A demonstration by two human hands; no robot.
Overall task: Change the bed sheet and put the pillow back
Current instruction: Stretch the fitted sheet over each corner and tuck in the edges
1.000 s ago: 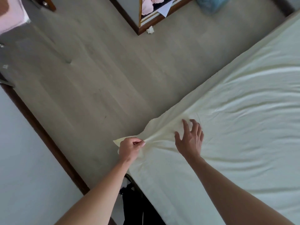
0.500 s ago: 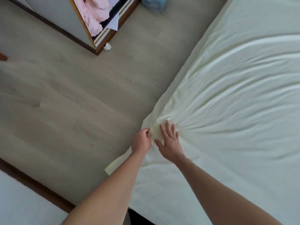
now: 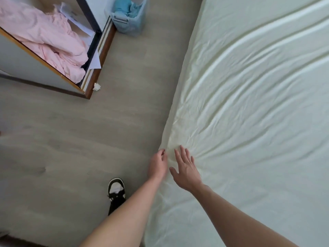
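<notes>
Bed sheet, pale yellow, fills the right half of the frame, spread over the mattress with long creases that fan out from a bunched spot at its left edge, low in the middle of the frame. No pillow shows anywhere in this view.

To the left of it you see the grey wood-look floor running from the top centre down to the lower left. In the upper left sits an open wardrobe with a brown frame, and a heap of pink bedding lies inside it. Just right of the wardrobe, at the top of the frame, stands a pale blue basket with blue cloth in it.

Your right hand lies flat on the sheet beside the bunched spot, fingers straight and a little spread, palm down. Your left hand is at the very edge of the bed, just beside the right one; its fingers curl down against the sheet's edge, but you cannot tell from this view whether they actually pinch the cloth.

Your black-and-white shoe stands on the floor at lower centre, left of your left forearm. A small crumpled white scrap lies on the floor at the wardrobe's corner.
</notes>
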